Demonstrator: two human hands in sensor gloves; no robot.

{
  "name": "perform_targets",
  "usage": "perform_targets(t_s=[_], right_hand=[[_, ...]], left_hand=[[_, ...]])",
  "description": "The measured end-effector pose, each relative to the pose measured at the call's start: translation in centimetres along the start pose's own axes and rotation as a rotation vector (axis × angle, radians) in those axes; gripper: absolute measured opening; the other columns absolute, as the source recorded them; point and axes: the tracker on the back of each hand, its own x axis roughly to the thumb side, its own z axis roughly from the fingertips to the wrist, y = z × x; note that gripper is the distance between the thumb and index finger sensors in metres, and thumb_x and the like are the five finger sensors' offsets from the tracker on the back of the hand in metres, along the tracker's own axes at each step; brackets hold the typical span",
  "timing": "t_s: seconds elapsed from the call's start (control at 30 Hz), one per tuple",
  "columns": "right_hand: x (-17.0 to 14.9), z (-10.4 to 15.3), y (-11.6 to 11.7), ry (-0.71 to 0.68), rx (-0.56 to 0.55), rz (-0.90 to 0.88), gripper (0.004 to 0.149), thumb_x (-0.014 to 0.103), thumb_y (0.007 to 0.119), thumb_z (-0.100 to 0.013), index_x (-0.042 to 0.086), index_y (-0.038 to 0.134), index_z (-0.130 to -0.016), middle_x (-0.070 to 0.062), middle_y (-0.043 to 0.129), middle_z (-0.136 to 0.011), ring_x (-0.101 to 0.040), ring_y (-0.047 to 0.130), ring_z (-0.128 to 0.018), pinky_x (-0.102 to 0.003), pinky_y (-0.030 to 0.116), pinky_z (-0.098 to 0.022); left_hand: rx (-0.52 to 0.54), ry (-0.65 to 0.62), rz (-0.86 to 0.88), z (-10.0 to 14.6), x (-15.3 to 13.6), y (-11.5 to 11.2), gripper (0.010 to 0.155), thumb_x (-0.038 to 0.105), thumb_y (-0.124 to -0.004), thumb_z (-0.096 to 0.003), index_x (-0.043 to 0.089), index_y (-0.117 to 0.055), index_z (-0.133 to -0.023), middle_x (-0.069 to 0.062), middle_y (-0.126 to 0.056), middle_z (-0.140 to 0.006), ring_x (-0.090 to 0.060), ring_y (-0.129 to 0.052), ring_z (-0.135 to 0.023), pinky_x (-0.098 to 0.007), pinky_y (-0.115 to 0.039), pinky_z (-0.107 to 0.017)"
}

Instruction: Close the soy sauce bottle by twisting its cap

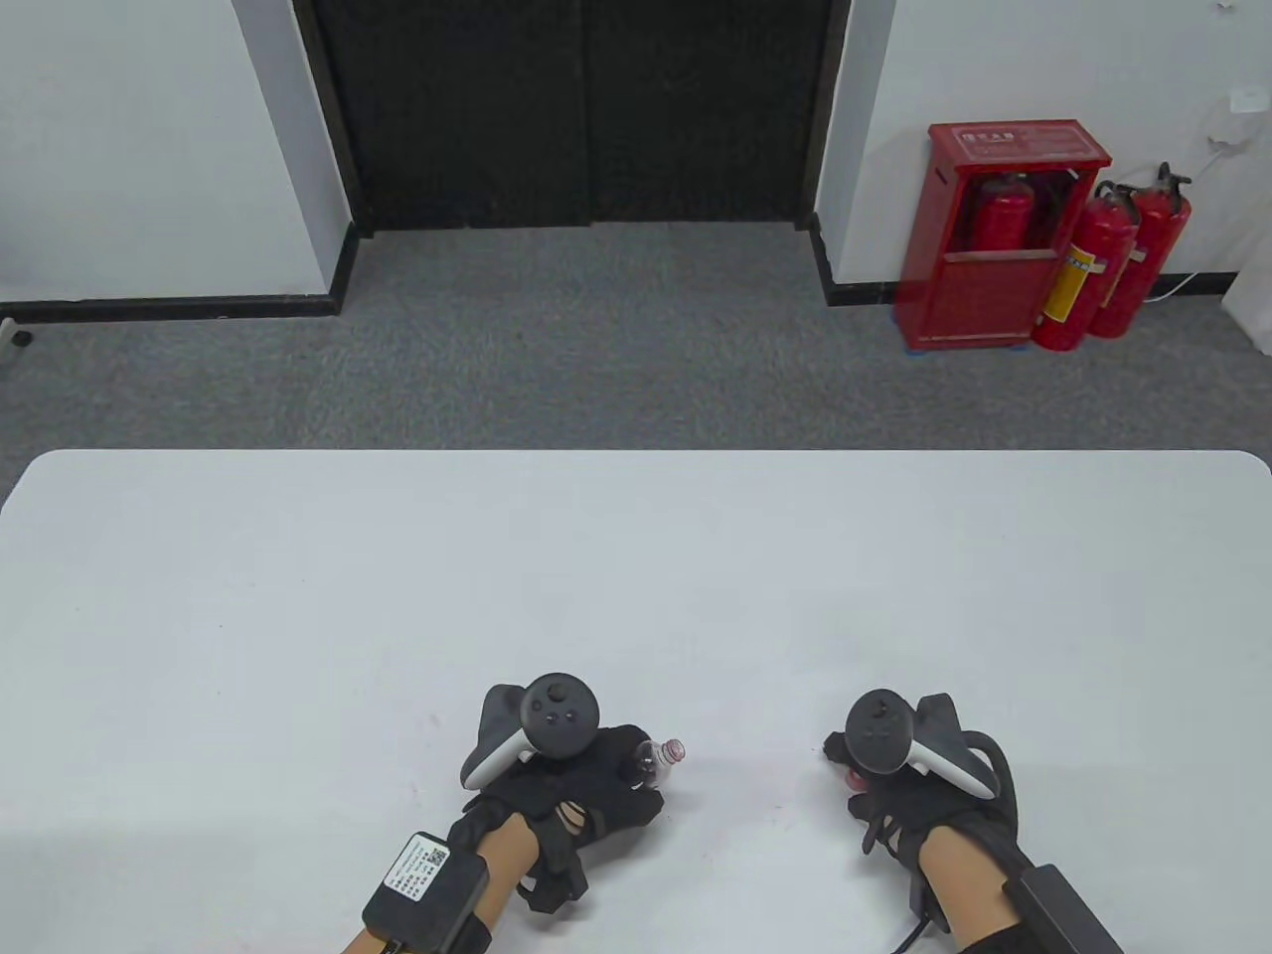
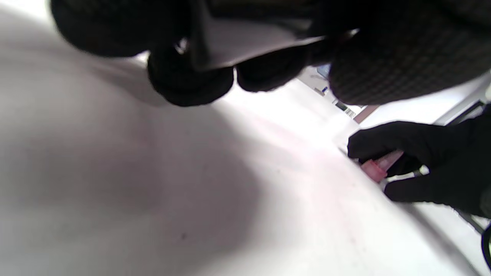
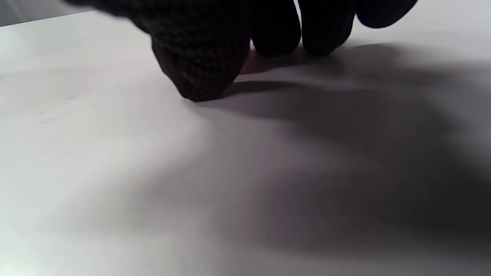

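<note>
My left hand [image 1: 621, 785] grips a small clear soy sauce bottle [image 1: 656, 760] near the table's front edge. The bottle is tilted, its open neck pointing right, and most of its body is hidden in the glove. My right hand [image 1: 850, 773] rests on the table to the right, and its fingertips pinch the red cap [image 1: 855, 780] against the surface. In the left wrist view the cap [image 2: 378, 166] shows pink between the right hand's thumb and fingers [image 2: 387, 140]. In the right wrist view only a pink sliver of the cap [image 3: 247, 66] shows behind the thumb [image 3: 199, 57]. The cap and bottle are apart.
The white table [image 1: 636, 576] stretches bare beyond both hands. Behind it lie grey carpet, a dark doorway, and a red extinguisher cabinet [image 1: 1004, 238] at the far right wall.
</note>
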Motion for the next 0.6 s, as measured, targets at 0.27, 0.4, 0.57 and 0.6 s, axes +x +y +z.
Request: perform_targets(t_s=[0.27, 0.4, 0.57, 0.6], right_hand=[[1.1, 0.4, -0.3, -0.050, -0.119, 0.012, 0.055, 0.032, 0.092, -0.037, 0.023, 0.080, -0.090, -0.009, 0.096, -0.079, -0.041, 0.090, -0.061, -0.065, 0.066, -0.054], [0.9, 1.0, -1.1, -0.130, -0.166, -0.194, 0.056, 0.035, 0.090, -0.037, 0.019, 0.080, -0.089, -0.009, 0.099, -0.074, -0.039, 0.093, -0.055, -0.064, 0.070, -0.050], [0.8, 2.3, -1.7, -0.263, -0.211, -0.541, 0.057, 0.036, 0.090, -0.037, 0.015, 0.081, -0.089, -0.009, 0.101, -0.071, -0.039, 0.095, -0.052, -0.064, 0.072, -0.048], [0.9, 2.5, -1.8, -0.286, -0.224, -0.597, 0.057, 0.036, 0.090, -0.037, 0.016, 0.081, -0.089, -0.009, 0.101, -0.071, -0.039, 0.095, -0.053, -0.064, 0.072, -0.048]], left_hand=[[-0.025, -0.027, 0.003, 0.1, 0.7, -0.2, 0.043, 0.066, -0.096, -0.0391, 0.047, -0.084, -0.076, 0.021, -0.098, -0.071, -0.012, -0.109, -0.056, -0.032, -0.092, -0.026], [-0.062, -0.044, -0.022, 0.0, 1.1, -0.4, 0.043, 0.067, -0.096, -0.0388, 0.047, -0.084, -0.076, 0.020, -0.099, -0.070, -0.012, -0.110, -0.054, -0.032, -0.092, -0.024], [-0.082, -0.048, -0.058, -0.1, 1.7, -0.9, 0.044, 0.068, -0.096, -0.0388, 0.047, -0.085, -0.075, 0.020, -0.099, -0.069, -0.011, -0.111, -0.052, -0.031, -0.092, -0.023], [-0.081, -0.049, -0.065, -0.1, 1.9, -1.0, 0.044, 0.068, -0.096, -0.0385, 0.046, -0.085, -0.075, 0.020, -0.099, -0.069, -0.011, -0.111, -0.051, -0.031, -0.092, -0.022]])
